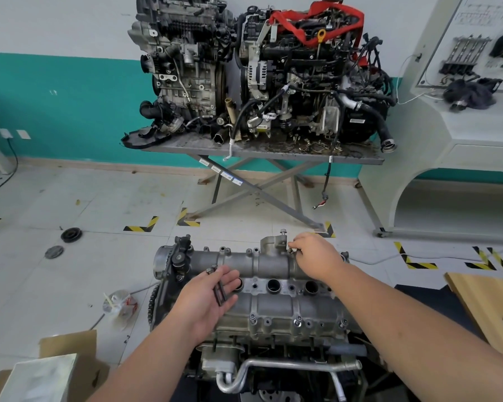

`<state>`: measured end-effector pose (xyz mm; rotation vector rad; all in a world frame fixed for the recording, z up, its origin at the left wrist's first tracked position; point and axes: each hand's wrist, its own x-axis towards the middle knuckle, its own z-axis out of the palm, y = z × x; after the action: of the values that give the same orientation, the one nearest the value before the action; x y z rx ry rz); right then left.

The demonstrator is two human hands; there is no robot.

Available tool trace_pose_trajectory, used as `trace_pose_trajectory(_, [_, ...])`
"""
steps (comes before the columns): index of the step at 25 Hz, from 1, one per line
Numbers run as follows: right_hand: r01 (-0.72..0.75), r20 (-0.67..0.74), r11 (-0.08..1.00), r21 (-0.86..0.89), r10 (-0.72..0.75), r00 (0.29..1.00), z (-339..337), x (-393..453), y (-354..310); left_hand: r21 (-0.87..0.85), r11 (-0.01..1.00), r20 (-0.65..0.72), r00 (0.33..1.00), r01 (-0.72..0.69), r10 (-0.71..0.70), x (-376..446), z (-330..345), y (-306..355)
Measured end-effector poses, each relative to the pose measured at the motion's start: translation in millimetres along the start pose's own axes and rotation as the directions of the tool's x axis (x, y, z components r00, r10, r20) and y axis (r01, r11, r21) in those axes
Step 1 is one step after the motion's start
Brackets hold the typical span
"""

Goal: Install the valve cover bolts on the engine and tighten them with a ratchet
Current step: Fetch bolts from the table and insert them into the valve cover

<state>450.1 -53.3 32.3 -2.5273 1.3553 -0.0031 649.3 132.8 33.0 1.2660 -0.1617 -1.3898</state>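
Right hand (317,256) at the far edge of the valve cover (273,288), toward its right end, fingertips pinching a bolt (290,250) at a boss there, apparently starting it by hand. Left hand (212,297) palm up over the left part of the cover, fingers relaxed, cradling about 2 or 3 spare bolts (219,293) across the palm, heads toward the fingertips. 1 more bolt (283,232) standing proud on the raised housing just beyond the right hand. Several bosses along the far and near edges apparently unfilled. No ratchet in view.

Small, stiff, light steel, probably oily, so liable to slip or roll off an open palm. Best pinched at the head, shank down, kept square to the hole and spun by fingertips until threads catch; cross-threading in the aluminium the likely fault. Cover itself heavy, rigid, seated on the engine (273,338).
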Motion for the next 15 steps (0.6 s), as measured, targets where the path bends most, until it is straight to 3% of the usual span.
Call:
trace_pose_trajectory(2, [-0.031, 0.018, 0.999, 0.009, 0.030, 0.999, -5, 0, -3, 0.018, 1.000, 0.022, 1.000, 0.008, -0.009, 0, 3, -2])
trace_pose_trajectory(3, [-0.048, -0.057, 0.996, 0.070, 0.052, 0.997, -5, -4, -6, 0.029, 1.000, 0.037, 0.999, 0.012, -0.013, 0, 5, -2])
trace_pose_trajectory(5, [-0.078, -0.283, 0.932, 0.353, 0.186, 0.941, -7, -18, -20, 0.065, 0.998, 0.068, 0.998, 0.011, -0.015, -1, 7, -4])
trace_pose_trajectory(6, [-0.066, -0.304, 0.855, 0.515, 0.255, 0.918, -10, -24, -32, 0.091, 0.996, 0.085, 0.996, 0.005, -0.013, -1, 8, -5])
trace_pose_trajectory(8, [-0.060, -0.098, 0.660, 0.749, 0.200, 0.975, -18, -36, -59, 0.150, 0.989, 0.131, 0.991, -0.003, -0.017, -3, 13, -6])
trace_pose_trajectory(9, [-0.060, 0.012, 0.654, 0.754, 0.078, 0.997, -20, -42, -71, 0.182, 0.983, 0.168, 0.985, -0.010, -0.022, -4, 16, -6])
trace_pose_trajectory(11, [0.025, 0.087, 0.780, 0.626, -0.101, 0.991, -17, -52, -88, 0.258, 0.966, 0.259, 0.965, -0.032, -0.037, -7, 23, -7])
trace_pose_trajectory(15, [0.086, 0.083, 0.842, 0.533, -0.153, 0.985, -11, -54, -87, 0.296, 0.955, 0.292, 0.954, -0.018, -0.073, -15, 21, -8])
